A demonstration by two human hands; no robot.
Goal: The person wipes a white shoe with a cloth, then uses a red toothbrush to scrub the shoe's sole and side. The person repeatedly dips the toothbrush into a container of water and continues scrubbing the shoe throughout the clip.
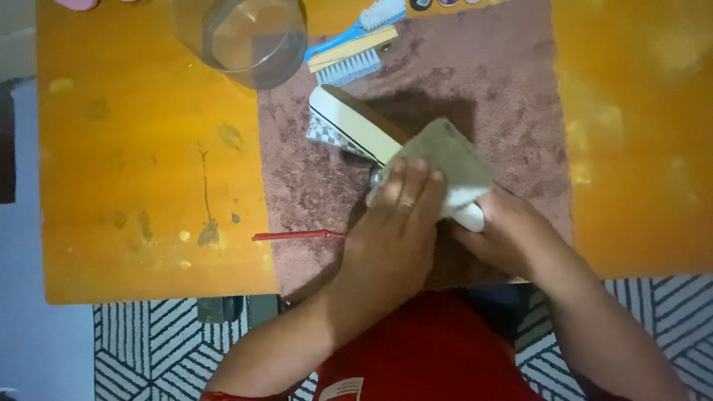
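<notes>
Mid-wipe: left hand point(397, 223) presses cloth point(445, 160) on the shoe point(349, 122), right hand point(505, 234) seemingly gripping its heel near the table's point(148, 148) front edge.

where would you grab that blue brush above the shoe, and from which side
Grip the blue brush by its blue handle, the narrow end near the glass bowl, coming from above with fingers across its width. It lies flat on the towel, handle pointing left and free; the bristled head at its right end sits against a second, wooden-backed brush, so that end is probably crowded.

Head view, straight down, close
</notes>
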